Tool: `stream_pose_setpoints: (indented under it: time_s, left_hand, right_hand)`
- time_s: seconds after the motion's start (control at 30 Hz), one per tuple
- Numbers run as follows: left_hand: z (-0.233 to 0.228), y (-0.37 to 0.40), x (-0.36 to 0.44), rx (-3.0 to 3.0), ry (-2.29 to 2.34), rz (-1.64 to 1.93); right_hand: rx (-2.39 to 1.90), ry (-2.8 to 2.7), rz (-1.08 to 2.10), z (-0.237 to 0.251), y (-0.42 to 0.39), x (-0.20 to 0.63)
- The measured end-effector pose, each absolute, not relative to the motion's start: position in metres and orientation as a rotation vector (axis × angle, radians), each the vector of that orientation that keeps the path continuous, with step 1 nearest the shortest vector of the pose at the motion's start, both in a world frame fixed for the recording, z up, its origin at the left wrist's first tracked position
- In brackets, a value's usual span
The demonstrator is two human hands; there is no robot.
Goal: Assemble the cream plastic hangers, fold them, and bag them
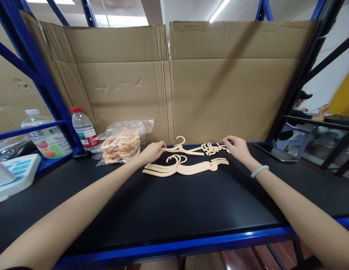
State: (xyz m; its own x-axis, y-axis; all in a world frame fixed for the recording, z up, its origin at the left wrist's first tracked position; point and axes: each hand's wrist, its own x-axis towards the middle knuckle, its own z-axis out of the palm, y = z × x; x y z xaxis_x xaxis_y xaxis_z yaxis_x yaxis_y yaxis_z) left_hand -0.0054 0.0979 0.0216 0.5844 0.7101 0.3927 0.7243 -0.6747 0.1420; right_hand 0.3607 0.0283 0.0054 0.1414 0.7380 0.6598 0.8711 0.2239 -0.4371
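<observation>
My left hand (154,150) pinches the left end of a cream hanger (181,149) lying near the back of the black table. Small curved cream pieces (210,148) lie loosely heaped at that hanger's right end. At the heap's right edge, my right hand (238,147) has its fingers closed together; what is between them, if anything, is too small to tell. Nearer me, several stacked cream hangers (177,170) lie flat with their hooks pointing away. A few curved pieces (219,162) rest at the right end of this stack.
A clear plastic bag (122,144) of cream parts sits at the back left beside a red-capped bottle (84,131). A phone (275,151) lies at the right. Cardboard (238,86) walls the back. A blue and white tray (17,176) is far left. Another person (299,112) sits beyond the frame.
</observation>
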Motion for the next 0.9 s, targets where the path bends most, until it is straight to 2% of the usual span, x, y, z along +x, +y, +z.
stream_pose_setpoints:
  time_s: [0.2,0.37,0.63,0.9]
  left_hand:
    - [0.038,0.055,-0.020,-2.652,-1.270,-0.928]
    - [0.025,0.007,-0.029,-2.634,-1.236,-1.164]
    - [0.000,-0.018,-0.026,-2.787,-1.155,-1.177]
    - [-0.004,-0.015,-0.032,-2.840,-1.151,-1.174]
  right_hand:
    - [-1.686,-1.667,-0.183,0.003,0.032,0.378]
    - [-1.903,-1.656,-0.189,-0.008,0.037,0.393]
    - [-2.092,-1.591,-0.160,-0.032,0.049,0.388]
    - [-2.085,-1.476,-0.029,-0.031,0.057,0.397]
